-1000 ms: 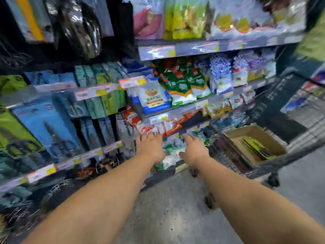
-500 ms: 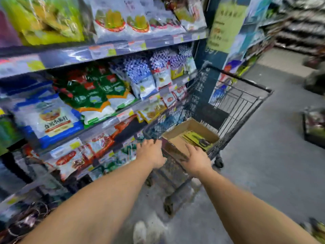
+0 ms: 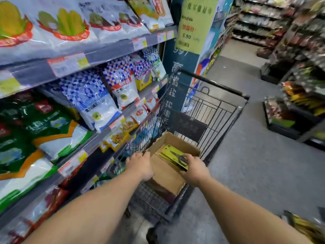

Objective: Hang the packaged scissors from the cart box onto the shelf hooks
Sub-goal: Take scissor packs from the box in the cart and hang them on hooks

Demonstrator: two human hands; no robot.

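A brown cardboard box [image 3: 167, 175] sits in the black wire cart [image 3: 219, 111]. A small stack of yellow-green scissors packs [image 3: 171, 154] lies inside it at the right. My right hand [image 3: 193, 169] reaches into the box, its fingers over the near end of the stack and curled round it. My left hand [image 3: 140, 164] rests on the box's left edge, fingers bent over the rim. The hooks with hanging scissors are out of view to the left.
Shelves [image 3: 98, 55] with bags of flour and starch run along the left, right beside the cart. A blue pillar with a yellow price sign [image 3: 195, 23] stands behind the cart. Grey aisle floor [image 3: 255, 164] opens to the right, with low displays [image 3: 288, 118] further off.
My view has swung right from the scissors hooks to the cart. Both hands have moved into the box: the right onto the packs, the left onto the box edge.
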